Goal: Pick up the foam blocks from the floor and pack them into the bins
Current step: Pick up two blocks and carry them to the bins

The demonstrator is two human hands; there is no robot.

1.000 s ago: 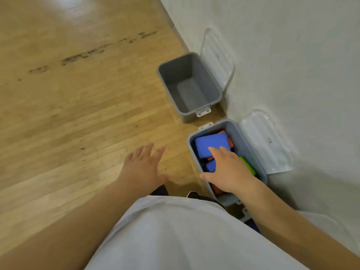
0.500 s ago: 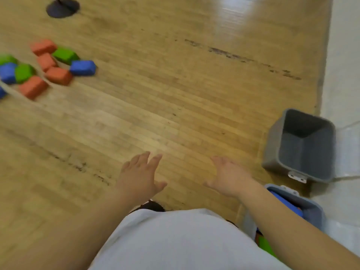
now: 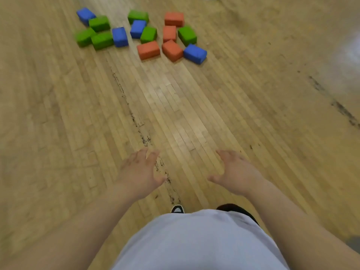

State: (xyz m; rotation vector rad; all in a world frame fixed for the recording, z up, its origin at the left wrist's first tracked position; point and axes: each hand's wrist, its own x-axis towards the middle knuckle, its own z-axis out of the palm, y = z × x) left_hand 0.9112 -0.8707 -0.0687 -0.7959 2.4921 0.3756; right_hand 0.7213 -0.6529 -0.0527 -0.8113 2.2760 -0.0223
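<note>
Hovering over the brown wooden floor (image 3: 194, 114), the left hand (image 3: 139, 172) and the right hand (image 3: 236, 172) are both open, fingers loose, holding nothing. The red, green and blue foam blocks (image 3: 148, 34) lie bunched together on the floor, well apart from both hands.

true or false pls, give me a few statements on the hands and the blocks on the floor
1. The left hand and the right hand both hold nothing. True.
2. The foam blocks are stacked in a tower. False: they lie in a loose cluster on the wooden floor.
3. The blocks lie ahead of both hands, untouched by either. True.
4. The rightmost block is green. False: it is a blue block.
</note>
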